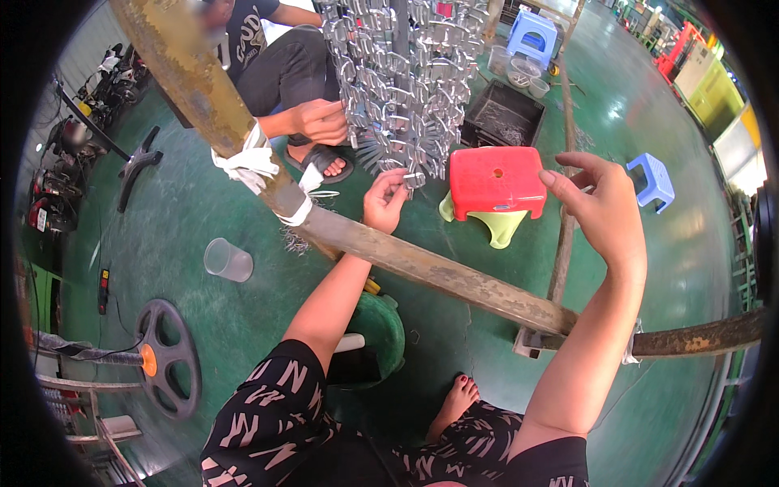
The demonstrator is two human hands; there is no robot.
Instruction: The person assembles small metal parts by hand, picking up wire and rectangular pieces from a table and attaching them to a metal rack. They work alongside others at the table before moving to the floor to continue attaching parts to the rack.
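A dense cluster of shiny metal pieces (pixel 389 81), looped like chain links, hangs at the top centre. My left hand (pixel 385 201) reaches under it past the worn metal bar, with thumb and fingers closed on a small metal piece (pixel 415 180) at its lower end. My right hand (pixel 600 199) is raised to the right of the red stool (pixel 497 183), its thumb and bent index finger apart, with nothing visible between them. Across the cluster, a co-worker's hand (pixel 320 122) touches the left side of the hanging pieces.
A worn metal frame bar (pixel 430 264), tied with white strips, crosses before me. Below it stands a green bucket (pixel 389 337). A clear cup (pixel 228 260) is on the floor at left. Beyond are a black crate (pixel 507 114) and blue stools (pixel 531 36). A spoked wheel (pixel 166 357) sits lower left.
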